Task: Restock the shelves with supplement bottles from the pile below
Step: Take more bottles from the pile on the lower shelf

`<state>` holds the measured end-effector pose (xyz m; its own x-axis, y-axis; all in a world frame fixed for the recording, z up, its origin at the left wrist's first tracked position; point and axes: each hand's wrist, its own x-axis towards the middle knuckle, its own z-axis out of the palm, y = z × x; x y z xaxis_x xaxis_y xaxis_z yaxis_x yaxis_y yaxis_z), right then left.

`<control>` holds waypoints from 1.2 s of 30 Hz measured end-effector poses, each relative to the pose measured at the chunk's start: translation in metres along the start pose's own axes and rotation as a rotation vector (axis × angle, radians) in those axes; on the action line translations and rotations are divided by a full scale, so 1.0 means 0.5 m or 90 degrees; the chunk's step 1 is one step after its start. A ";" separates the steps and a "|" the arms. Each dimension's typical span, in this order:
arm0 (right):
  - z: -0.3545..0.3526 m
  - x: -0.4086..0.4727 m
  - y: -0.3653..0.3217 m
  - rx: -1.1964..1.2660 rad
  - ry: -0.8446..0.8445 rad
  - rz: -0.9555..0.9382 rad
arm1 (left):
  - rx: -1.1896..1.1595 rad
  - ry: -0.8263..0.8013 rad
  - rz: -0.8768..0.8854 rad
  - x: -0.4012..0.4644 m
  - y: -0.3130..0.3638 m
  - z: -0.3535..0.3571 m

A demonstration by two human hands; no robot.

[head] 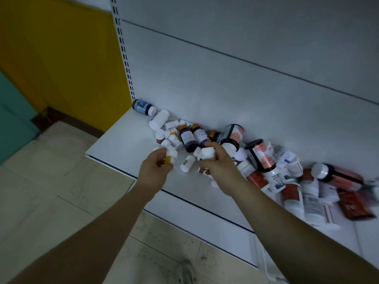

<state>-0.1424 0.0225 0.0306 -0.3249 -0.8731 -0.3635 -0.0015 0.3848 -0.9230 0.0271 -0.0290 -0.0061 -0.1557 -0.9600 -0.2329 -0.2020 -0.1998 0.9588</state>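
Head view, ordered near to far. A pale shoe (185,272) stands on the tiled floor (51,191) below two forearms reaching to the bottom shelf (127,144) of a white shelving unit. The left hand (154,169) is curled round small white bottles (171,155), one with a yellow-orange label; how many it holds cannot be told. The right hand (218,163) grips a white-capped bottle (207,153) from the side, thumb towards the camera, with what may be another bottle under the palm. Between the hands lies a loose small white bottle (187,163).

Beyond the hands the pile of supplement bottles (266,160) lies scattered along the shelf against the back panel (246,89): two purple-labelled bottles (192,137), a plain white bottle (159,119), a blue-labelled bottle (143,107) at the far left, and larger dark bottles with red labels to the right, blurred near the frame edge. No upper shelf is in view; only the slotted upright (123,48).

Handling, as a judgement: the bottles appear to be rigid plastic, light, smooth and prone to rolling when laid on their sides. Small ones suit gathering several to a hand; the larger dark ones are best taken singly round the body, below the cap.
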 end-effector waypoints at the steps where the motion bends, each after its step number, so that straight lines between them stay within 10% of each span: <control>1: 0.007 -0.024 -0.022 0.033 -0.009 -0.003 | -0.057 -0.007 0.005 -0.025 0.033 -0.015; 6: 0.052 -0.169 -0.145 0.297 -0.072 -0.035 | -0.272 -0.072 0.091 -0.165 0.192 -0.086; 24: 0.037 -0.480 -0.483 0.270 0.058 -0.434 | -0.227 -0.345 0.333 -0.352 0.602 -0.194; 36: -0.200 -0.449 -0.604 0.137 0.187 -0.437 | -0.079 -0.370 0.392 -0.293 0.773 -0.030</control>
<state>-0.1635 0.1322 0.4036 -0.5549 -0.7683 0.3193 -0.1197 -0.3060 -0.9445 -0.0136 0.0313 0.4013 -0.6813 -0.6576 0.3215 0.1839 0.2714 0.9447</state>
